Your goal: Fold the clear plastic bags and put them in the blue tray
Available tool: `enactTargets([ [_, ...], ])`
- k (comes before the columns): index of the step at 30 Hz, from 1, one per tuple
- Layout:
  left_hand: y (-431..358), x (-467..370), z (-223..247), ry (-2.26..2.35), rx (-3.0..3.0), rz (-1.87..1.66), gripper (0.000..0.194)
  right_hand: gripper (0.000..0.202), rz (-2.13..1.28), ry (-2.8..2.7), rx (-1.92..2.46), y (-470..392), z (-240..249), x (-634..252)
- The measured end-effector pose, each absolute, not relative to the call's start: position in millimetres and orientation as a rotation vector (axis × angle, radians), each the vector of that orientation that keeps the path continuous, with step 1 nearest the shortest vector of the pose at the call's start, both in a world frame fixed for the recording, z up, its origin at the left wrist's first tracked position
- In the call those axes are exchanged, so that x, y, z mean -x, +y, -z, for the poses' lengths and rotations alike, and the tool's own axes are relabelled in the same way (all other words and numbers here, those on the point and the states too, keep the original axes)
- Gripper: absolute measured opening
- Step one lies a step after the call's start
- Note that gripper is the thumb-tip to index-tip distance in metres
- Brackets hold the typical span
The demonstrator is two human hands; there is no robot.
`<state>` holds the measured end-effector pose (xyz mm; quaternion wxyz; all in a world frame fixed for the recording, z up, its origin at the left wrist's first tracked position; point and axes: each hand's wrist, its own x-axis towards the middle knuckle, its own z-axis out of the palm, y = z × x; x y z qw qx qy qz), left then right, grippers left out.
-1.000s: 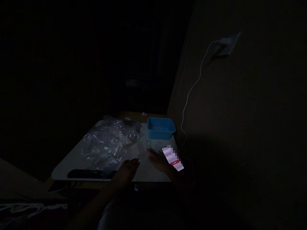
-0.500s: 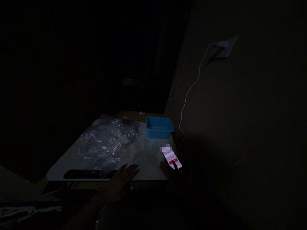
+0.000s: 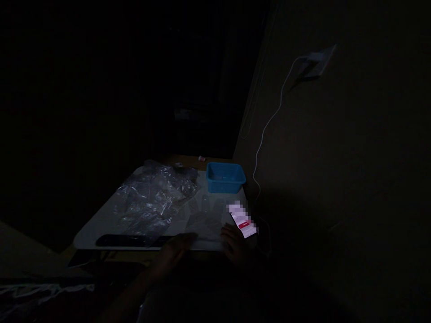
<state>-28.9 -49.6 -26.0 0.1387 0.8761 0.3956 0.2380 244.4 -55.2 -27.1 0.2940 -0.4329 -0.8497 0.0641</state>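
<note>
The scene is very dark. My left hand (image 3: 178,246) is at the near edge of the white table (image 3: 90,231), its fingers smeared by motion. My right hand (image 3: 233,242) rests at the same edge with fingers loosely bent and a little apart, close beside the lit phone (image 3: 243,223). Between the hands lies a thin clear plastic sheet or bag (image 3: 204,224), flat on the table. Whether either hand touches its near edge is too dark to tell.
A crumpled heap of clear plastic (image 3: 155,193) covers the table's left part. At the back right stands a blue plastic basin (image 3: 225,185). A dark slot (image 3: 128,241) runs along the front edge. A white cable (image 3: 263,130) hangs from a wall socket (image 3: 318,63).
My right hand has moved left, its finger off the phone screen. My left hand, earlier flat with fingers spread, has shifted slightly and its fingers are drawn in. The view has shifted a little.
</note>
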Motion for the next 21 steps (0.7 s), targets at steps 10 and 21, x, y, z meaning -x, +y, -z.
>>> enactTargets([
  [10,-51.9,23.0,4.8,1.139,-2.219,-0.927,0.034,0.019,-0.543,-1.861,1.272,-44.8,31.8,-230.4],
  [21,-44.1,18.9,3.9,1.381,-1.788,-0.973,0.039,0.024,-0.748,-1.713,1.534,-37.0,13.8,-232.7],
])
